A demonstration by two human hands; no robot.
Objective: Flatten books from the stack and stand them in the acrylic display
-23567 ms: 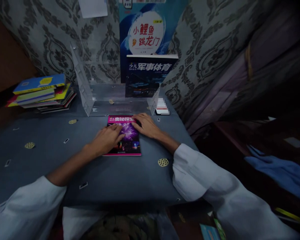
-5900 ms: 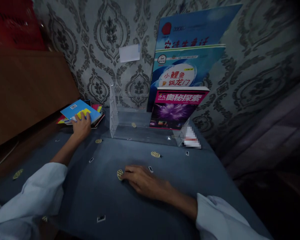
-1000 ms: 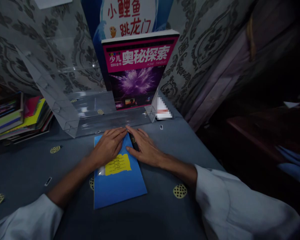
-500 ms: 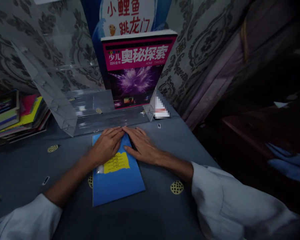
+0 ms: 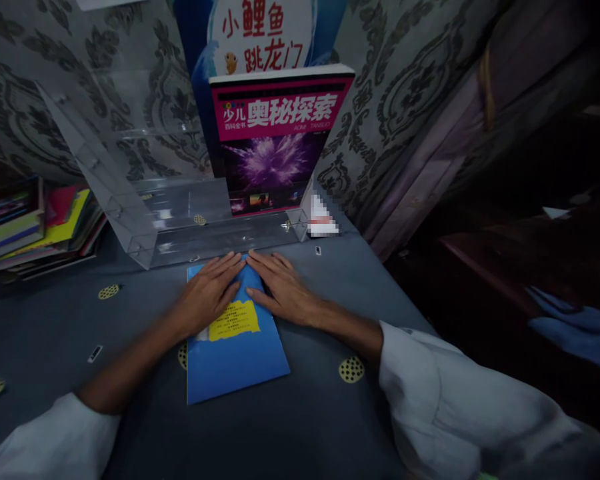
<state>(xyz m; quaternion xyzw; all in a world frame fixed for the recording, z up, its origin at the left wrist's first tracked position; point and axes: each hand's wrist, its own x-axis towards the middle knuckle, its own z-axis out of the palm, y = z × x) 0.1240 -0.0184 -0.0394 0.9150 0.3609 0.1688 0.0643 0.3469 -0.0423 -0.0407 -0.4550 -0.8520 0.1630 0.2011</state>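
Note:
A thin blue book (image 5: pixel 240 373) with a yellow text patch lies flat on the table, its far part covered by my hands. My left hand (image 5: pixel 214 290) rests palm down on the book's far left part, fingers stretched out. On the far right part lies my right hand (image 5: pixel 283 287), also flat, its thumb pointing left across the cover. A small gap separates the fingertips of the two hands. Just beyond them stands a clear acrylic rack (image 5: pixel 205 247), holding a pink and purple book (image 5: pixel 275 160) upright in its front row and a taller blue book (image 5: pixel 195 87) behind.
A pile of books and magazines (image 5: pixel 35 233) sits at the left. The dark blue tablecloth (image 5: pixel 145 413) has printed yellow spotted shapes. Behind the rack hangs a patterned curtain (image 5: pixel 380 93). Past the table's right edge lies a blue cloth (image 5: pixel 575 333) in a dark area.
My left hand has slid slightly left, opening a small gap between the fingertips. The right hand stays nearly in place on the book. The view has shifted slightly.

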